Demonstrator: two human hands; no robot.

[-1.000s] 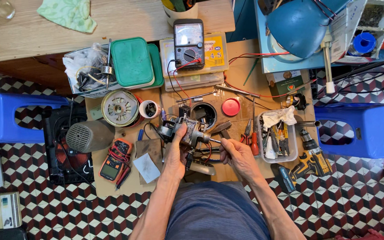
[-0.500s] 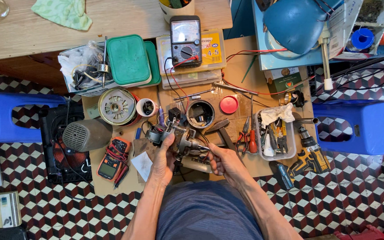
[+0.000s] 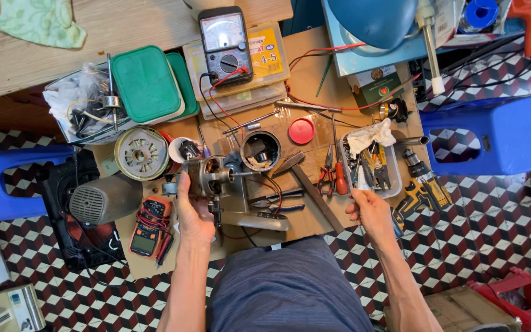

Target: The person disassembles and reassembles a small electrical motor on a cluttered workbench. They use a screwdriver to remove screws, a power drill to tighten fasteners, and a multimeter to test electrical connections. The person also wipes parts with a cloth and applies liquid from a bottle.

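Left hand (image 3: 193,216): clenched around motor (image 3: 207,178), copper windings, steel shaft pointing right, held above the board's middle
Right hand (image 3: 369,209): fingers curled at tray (image 3: 394,184) rim; whether it grips anything, cannot tell
Tray: clear plastic, holds small tools and a rag (image 3: 370,135)
Pliers (image 3: 333,172): red handles, left of tray

The motor (image 3: 207,178) in the left hand (image 3: 193,215) looks like dull grey metal with coppery windings. The board (image 3: 314,86) under it is matt brown wood or fibreboard, scuffed. The far-left lid (image 3: 145,83) is smooth green plastic; the stools (image 3: 499,132) are glossy blue plastic. The far-left cloth (image 3: 41,21) looks soft and pale green.
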